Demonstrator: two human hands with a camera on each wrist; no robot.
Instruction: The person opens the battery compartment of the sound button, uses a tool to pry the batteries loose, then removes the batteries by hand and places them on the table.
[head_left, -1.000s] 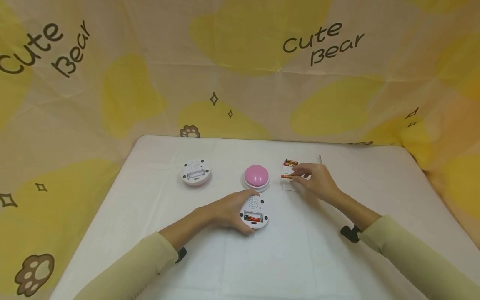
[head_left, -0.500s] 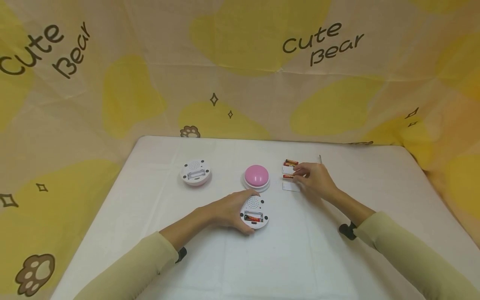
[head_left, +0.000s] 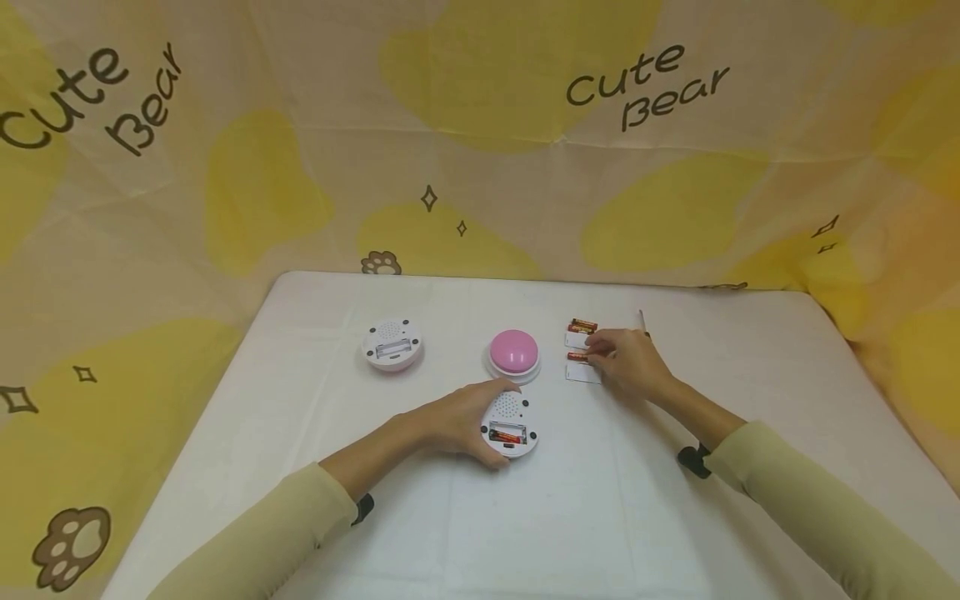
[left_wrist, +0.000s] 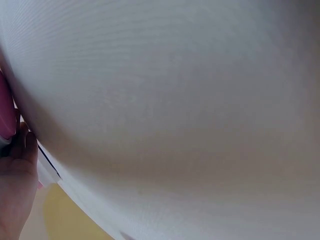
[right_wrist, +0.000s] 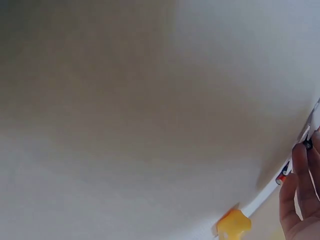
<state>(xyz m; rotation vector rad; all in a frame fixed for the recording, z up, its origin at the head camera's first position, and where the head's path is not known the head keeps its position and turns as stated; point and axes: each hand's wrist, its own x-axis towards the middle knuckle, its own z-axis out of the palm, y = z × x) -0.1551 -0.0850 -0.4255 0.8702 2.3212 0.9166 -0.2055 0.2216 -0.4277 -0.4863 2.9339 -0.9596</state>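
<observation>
- Battery (head_left: 577,357) with a red wrapper lies at the fingertips of the right hand (head_left: 632,360), which seems to pinch its near end between thumb and fingers.
- Left hand (head_left: 463,423) grips an upturned push button (head_left: 512,415) round its left side, thumb nearest the person; the hands are well apart.
- In that button's open compartment, just right of the left hand's thumb, one seated battery (head_left: 507,437) shows beside a vacant slot.
- Expect the pinched battery to be small, rigid, fairly dense for its size, smooth-wrapped and prone to roll; the middle of its barrel should give the surest hold, leaving both ends free.
- The button is probably light, hard plastic, somewhat slick; its domed underside could rock, so a grip round the rim is sound.
- Compartment contacts may be springy and could bend if forced.
- Just left of the right hand lie two white rectangular pieces (head_left: 582,372), likely thin and best lifted by an edge; a pair of batteries (head_left: 583,324) sits beyond its fingers.
- Beyond the left hand stand a pink-domed button (head_left: 513,351) and, farther left, another upturned button (head_left: 391,338).
</observation>
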